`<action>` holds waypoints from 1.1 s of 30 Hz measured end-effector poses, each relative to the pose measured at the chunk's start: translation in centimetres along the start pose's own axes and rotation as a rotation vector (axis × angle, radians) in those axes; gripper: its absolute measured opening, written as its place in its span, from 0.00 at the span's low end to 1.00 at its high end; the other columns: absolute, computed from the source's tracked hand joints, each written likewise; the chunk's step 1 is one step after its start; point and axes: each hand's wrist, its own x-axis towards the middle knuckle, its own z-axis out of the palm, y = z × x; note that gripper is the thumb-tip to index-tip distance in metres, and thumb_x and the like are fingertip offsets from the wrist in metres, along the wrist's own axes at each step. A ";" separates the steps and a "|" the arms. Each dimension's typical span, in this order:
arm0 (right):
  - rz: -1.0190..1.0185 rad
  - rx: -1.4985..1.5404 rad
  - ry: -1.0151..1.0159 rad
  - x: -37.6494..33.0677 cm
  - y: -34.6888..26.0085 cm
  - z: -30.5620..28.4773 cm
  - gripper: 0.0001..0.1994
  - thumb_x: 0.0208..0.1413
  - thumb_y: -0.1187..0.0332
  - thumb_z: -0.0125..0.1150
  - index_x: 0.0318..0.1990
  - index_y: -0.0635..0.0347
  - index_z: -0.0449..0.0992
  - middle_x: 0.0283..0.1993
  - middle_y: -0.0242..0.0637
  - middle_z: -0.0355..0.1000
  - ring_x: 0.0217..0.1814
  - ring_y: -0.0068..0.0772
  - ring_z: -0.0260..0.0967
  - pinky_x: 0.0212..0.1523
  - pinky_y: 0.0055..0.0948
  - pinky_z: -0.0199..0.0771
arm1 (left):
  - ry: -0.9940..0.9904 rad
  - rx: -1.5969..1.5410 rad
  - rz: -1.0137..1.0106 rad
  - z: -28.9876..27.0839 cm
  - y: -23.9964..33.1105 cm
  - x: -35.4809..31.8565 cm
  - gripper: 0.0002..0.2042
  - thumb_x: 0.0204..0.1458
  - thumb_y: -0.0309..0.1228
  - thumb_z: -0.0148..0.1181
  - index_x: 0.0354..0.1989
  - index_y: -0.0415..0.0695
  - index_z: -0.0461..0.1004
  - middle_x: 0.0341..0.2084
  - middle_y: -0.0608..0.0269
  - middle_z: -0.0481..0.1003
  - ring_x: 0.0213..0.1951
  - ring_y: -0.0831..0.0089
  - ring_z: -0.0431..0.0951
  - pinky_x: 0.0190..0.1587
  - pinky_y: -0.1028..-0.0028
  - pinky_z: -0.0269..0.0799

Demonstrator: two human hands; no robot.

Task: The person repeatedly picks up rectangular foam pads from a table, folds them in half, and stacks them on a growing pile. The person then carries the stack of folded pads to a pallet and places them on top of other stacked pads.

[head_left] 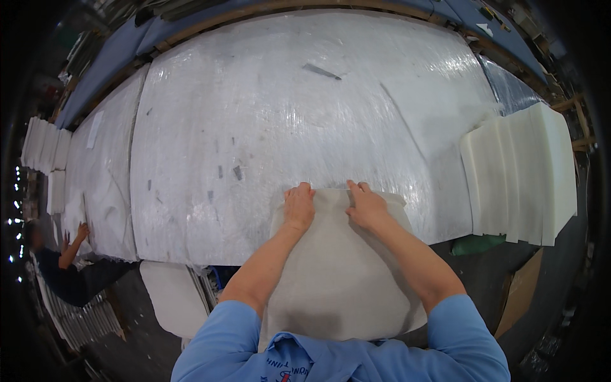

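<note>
A large beige fabric piece [337, 274], shaped like a cushion cover, stretches from my body onto the near edge of the plastic-wrapped table [267, 114]. At the left of its far edge, my left hand [299, 207] is closed on the cloth with the fingers bent together. A short gap away, my right hand [369, 205] pinches the same edge, its thumb and forefinger at the hem. Cloth sticks out past the right hand as a loose corner. Whether anything lies inside the fabric is hidden.
A stack of cream foam slabs [519, 175] stands on the table's right end. Pale panels [172, 298] lean below its front edge at left. Another person [70, 270] works at the far left, beside white stacks [46, 146]. A brown board [520, 293] stands lower right.
</note>
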 end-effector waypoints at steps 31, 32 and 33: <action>-0.014 -0.055 -0.326 7.3 7.5 0.0 0.20 0.57 0.52 0.66 0.48 0.57 0.82 0.51 0.46 0.80 0.55 0.48 0.76 0.55 0.41 0.75 | 0.000 0.119 0.093 2.9 -0.8 2.3 0.10 0.59 0.41 0.62 0.33 0.49 0.76 0.29 0.61 0.75 0.39 0.58 0.75 0.48 0.58 0.62; 0.061 -0.054 -0.308 6.9 8.8 -0.2 0.19 0.59 0.51 0.65 0.47 0.57 0.82 0.49 0.45 0.80 0.53 0.48 0.77 0.54 0.42 0.75 | 0.006 0.103 0.105 2.9 -0.8 2.4 0.10 0.59 0.41 0.62 0.33 0.49 0.76 0.29 0.61 0.75 0.39 0.58 0.75 0.48 0.58 0.62; 0.119 -0.006 -0.260 6.5 8.7 -0.7 0.18 0.60 0.51 0.64 0.45 0.57 0.82 0.48 0.44 0.80 0.52 0.49 0.77 0.52 0.43 0.75 | 0.018 0.096 0.100 2.8 -1.0 2.4 0.10 0.59 0.41 0.62 0.33 0.49 0.76 0.30 0.61 0.75 0.39 0.59 0.75 0.48 0.59 0.62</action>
